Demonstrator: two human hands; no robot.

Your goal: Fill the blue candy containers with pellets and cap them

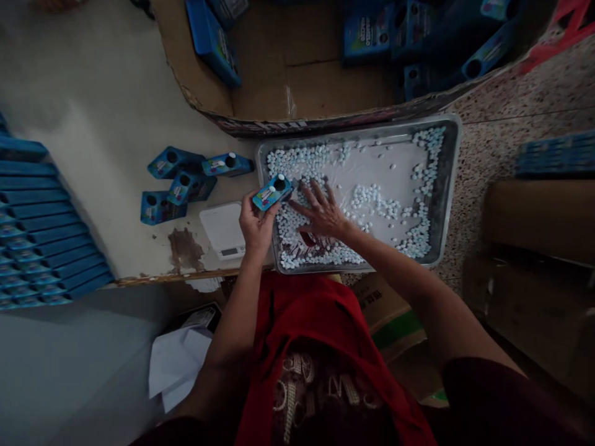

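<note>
My left hand (256, 228) grips a small blue box (268, 196) with a dark round hole in its top, held over the left edge of a metal tray (450, 186). A few white pieces lie on the box near the hole. Many small white and pale blue candy-like pieces (297, 161) are scattered in the tray, thickest along its left side and edges. Fingers spread, my right hand (324, 212) rests palm down on the pieces just right of the box. Whether anything is under its fingers is hidden.
Left of the tray are a white digital scale (222, 228) and several blue boxes (171, 162) on the table. A large cardboard carton (297, 93) holding more blue boxes stands behind the tray. Stacked blue boxes (51, 229) line the far left. Brown cartons (539, 217) stand at right.
</note>
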